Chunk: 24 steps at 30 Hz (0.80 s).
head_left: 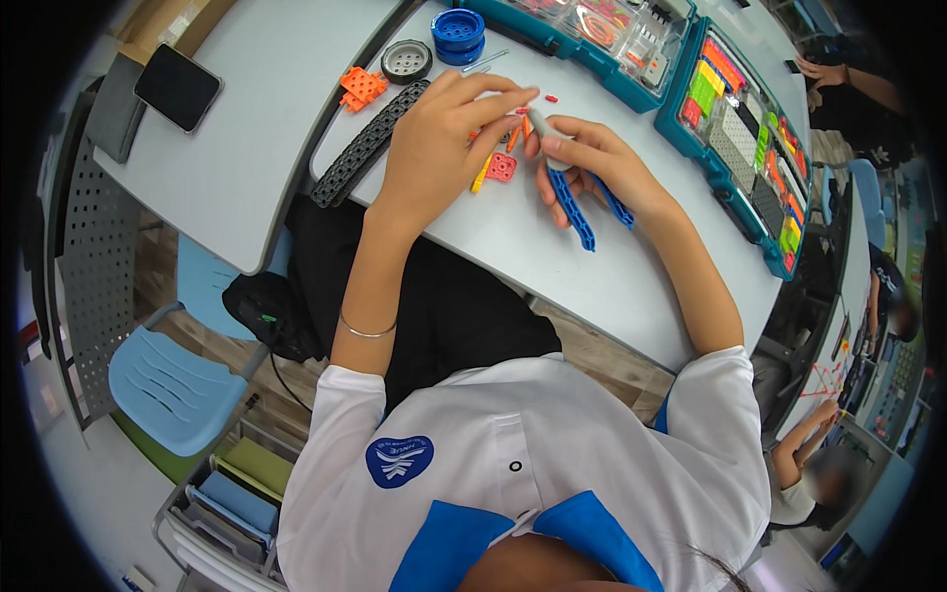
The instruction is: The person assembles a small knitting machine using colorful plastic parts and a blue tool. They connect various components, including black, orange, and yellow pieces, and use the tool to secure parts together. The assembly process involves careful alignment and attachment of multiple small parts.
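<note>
Single view, head-mounted, looking steeply down from above the person's own chest and shoulders. The white and blue shirt (523, 474) fills the lower edge, close to the lens. The grey tabletop (552, 266) lies beyond the shirt, toward the upper edge, at arm's reach. Both forearms run up from the shirt to the tabletop's middle. Fisheye bending curves the tabletop's edges near the rim. A light blue chair (173, 380) sits left of the tabletop, lower down and farther off.
</note>
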### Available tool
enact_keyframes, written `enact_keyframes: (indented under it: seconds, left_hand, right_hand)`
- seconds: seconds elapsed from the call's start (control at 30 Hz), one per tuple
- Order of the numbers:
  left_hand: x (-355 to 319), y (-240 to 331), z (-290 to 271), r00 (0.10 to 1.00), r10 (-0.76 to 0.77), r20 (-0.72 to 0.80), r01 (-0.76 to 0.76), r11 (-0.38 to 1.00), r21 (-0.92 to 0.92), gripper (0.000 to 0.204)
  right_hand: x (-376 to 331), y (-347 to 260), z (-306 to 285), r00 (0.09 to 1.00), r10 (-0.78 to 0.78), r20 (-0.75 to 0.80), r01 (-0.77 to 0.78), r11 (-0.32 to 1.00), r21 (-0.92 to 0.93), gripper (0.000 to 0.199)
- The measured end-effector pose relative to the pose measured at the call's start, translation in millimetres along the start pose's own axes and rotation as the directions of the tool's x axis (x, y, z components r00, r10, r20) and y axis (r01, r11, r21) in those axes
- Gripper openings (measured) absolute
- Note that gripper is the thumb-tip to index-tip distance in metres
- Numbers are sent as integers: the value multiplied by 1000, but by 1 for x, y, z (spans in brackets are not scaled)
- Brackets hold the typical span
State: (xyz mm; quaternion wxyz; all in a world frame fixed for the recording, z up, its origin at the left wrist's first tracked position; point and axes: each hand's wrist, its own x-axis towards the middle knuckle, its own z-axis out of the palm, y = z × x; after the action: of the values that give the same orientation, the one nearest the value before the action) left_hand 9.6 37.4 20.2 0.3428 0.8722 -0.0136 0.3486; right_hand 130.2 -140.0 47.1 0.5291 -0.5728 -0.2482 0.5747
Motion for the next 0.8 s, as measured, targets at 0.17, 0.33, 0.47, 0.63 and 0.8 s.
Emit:
enact_keyframes:
  seconds: [0.17, 0.33, 0.47, 0.63, 0.8]
  left_hand:
    - [-3, -11, -3, 996, 32, 80, -35, 998, 43, 14]
    - [-3, -15, -5, 1000, 8, 13, -9, 994, 104, 11]
    - [2, -11, 5, 1000, 9, -4, -8, 984, 180, 10]
    - [0, -13, 12, 999, -31, -11, 33, 980, 198, 10]
    - [-1, -10, -11, 985, -38, -168, 71, 978, 197, 13]
  right_hand:
    - [-1, -4, -1, 996, 37, 85, -30, 996, -82, 29]
    - [-3, -7, -9, 982, 47, 184, -33, 996, -78, 28]
    - [-3, -5, -10, 985, 17, 169, -23, 999, 30, 28]
    - [-1, -1, -12, 983, 5, 186, -14, 999, 49, 26]
    - [-5, -1, -24, 977, -75, 198, 42, 985, 168, 35]
